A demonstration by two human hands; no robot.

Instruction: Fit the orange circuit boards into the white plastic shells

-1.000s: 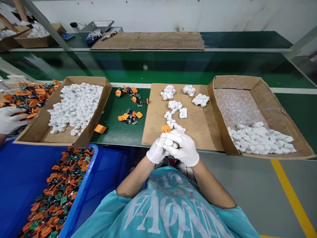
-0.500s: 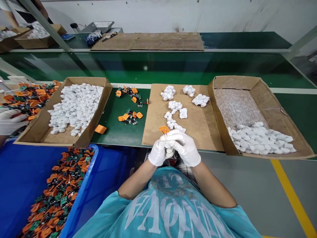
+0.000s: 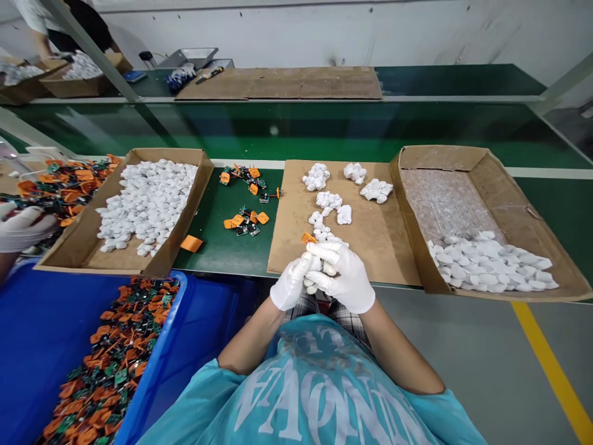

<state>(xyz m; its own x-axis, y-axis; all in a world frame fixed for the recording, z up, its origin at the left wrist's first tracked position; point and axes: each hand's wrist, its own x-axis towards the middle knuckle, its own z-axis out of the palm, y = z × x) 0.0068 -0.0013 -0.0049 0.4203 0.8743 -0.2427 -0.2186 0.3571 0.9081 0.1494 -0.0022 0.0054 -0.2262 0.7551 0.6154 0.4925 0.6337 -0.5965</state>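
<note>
Both my hands wear white gloves and meet at the table's front edge. My left hand point(image 3: 291, 283) and my right hand point(image 3: 345, 277) are closed together around a small white plastic part point(image 3: 317, 267). An orange-tabbed piece point(image 3: 307, 238) shows just above my fingers. They hover over the near edge of a flat cardboard sheet point(image 3: 375, 238) carrying several clusters of white parts point(image 3: 327, 199).
A cardboard box of white parts point(image 3: 148, 198) stands at left, another box point(image 3: 486, 259) at right. Loose orange and green circuit boards point(image 3: 244, 217) lie on the green belt. A blue bin of boards point(image 3: 106, 364) is at lower left. Another person's gloved hand point(image 3: 21, 227) is at far left.
My hands have stayed together on the white part, shifting slightly as the fingers work it. The view has tilted down a little.
</note>
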